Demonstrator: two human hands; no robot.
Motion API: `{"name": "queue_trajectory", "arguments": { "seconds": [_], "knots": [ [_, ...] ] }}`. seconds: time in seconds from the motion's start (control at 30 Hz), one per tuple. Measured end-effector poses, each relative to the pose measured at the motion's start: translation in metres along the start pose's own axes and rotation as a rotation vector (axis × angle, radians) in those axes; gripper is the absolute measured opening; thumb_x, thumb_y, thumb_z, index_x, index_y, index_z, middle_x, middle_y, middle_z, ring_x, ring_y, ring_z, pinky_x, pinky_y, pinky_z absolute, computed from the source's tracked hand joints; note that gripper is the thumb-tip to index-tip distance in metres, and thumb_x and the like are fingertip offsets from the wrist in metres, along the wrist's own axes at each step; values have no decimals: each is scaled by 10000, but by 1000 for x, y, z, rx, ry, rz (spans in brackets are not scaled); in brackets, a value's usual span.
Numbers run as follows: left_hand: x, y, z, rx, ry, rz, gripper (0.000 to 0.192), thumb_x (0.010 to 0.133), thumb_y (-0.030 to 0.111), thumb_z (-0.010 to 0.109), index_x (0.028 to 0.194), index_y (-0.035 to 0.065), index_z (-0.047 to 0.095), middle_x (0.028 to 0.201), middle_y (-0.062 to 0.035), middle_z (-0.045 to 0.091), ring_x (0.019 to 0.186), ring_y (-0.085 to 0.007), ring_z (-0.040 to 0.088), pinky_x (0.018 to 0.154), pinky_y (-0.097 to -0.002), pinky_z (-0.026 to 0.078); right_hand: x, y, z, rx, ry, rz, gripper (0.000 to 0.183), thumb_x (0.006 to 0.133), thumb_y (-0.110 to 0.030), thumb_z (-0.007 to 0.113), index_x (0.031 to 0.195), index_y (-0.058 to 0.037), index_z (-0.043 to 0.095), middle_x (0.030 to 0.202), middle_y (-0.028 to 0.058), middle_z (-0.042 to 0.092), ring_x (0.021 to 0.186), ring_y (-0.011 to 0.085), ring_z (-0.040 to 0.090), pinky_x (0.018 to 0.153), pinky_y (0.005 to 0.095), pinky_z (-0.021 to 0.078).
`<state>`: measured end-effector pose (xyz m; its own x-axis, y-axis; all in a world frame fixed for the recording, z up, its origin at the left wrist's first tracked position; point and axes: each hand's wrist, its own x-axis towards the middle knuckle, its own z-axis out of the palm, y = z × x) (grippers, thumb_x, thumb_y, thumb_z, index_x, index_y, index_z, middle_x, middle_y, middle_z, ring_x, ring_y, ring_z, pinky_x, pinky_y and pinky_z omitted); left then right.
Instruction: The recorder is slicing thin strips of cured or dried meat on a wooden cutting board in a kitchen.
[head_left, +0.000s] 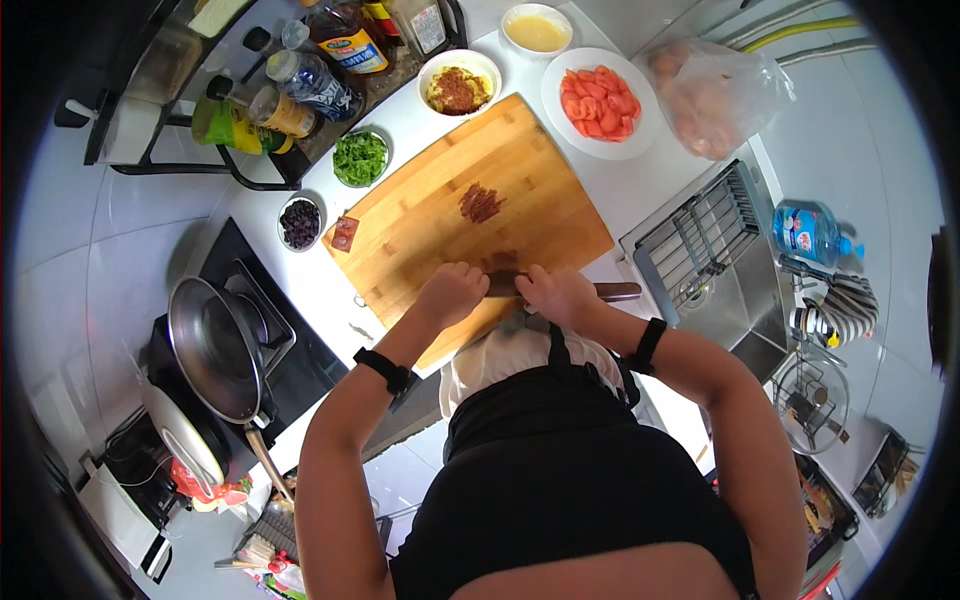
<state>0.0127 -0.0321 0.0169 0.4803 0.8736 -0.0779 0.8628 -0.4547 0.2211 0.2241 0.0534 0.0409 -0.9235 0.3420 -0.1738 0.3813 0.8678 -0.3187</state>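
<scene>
My right hand (559, 292) is closed around a kitchen knife (619, 292) where blade and handle meet; the handle sticks out to the right. At the other end of the blade, the curled fingers of my left hand (454, 291) touch the metal, but whether they grip it is unclear. Both hands are over the near edge of a wooden cutting board (420, 217). Just beyond the blade lies a reddish-brown slice (504, 260), partly in shadow. A small heap of thin reddish-brown strips (480, 204) sits mid-board. Another flat slice (345, 234) rests at the board's left corner.
Around the board stand bowls of dark purple dice (300, 223), chopped greens (360, 159), brown mince (457, 90) and pale yellow liquid (536, 31), plus a plate of cut tomatoes (600, 103). A sink (739, 311) is right; a frying pan (214, 349) is on the stove left.
</scene>
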Motion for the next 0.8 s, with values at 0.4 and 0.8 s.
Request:
{"name": "queue_trajectory", "arguments": {
  "seconds": [0.4, 0.8],
  "knots": [
    [6, 0, -6, 64, -16, -4, 151, 679, 205, 628, 745, 96, 548, 751, -43, 561, 716, -217, 565, 621, -324, 466, -2, 3, -1, 8, -14, -4, 138, 749, -159, 584, 859, -95, 530, 744, 97, 548, 581, 279, 612, 488, 384, 498],
    [9, 3, -25, 95, -87, -42, 162, 706, 240, 641, 775, 108, 579, 769, -45, 600, 762, -220, 613, 638, -336, 499, -5, 3, -15, -6, -67, 35, 134, 772, -110, 527, 903, -114, 553, 827, 88, 595, 716, 284, 639, 597, 382, 507]
  ]
}}
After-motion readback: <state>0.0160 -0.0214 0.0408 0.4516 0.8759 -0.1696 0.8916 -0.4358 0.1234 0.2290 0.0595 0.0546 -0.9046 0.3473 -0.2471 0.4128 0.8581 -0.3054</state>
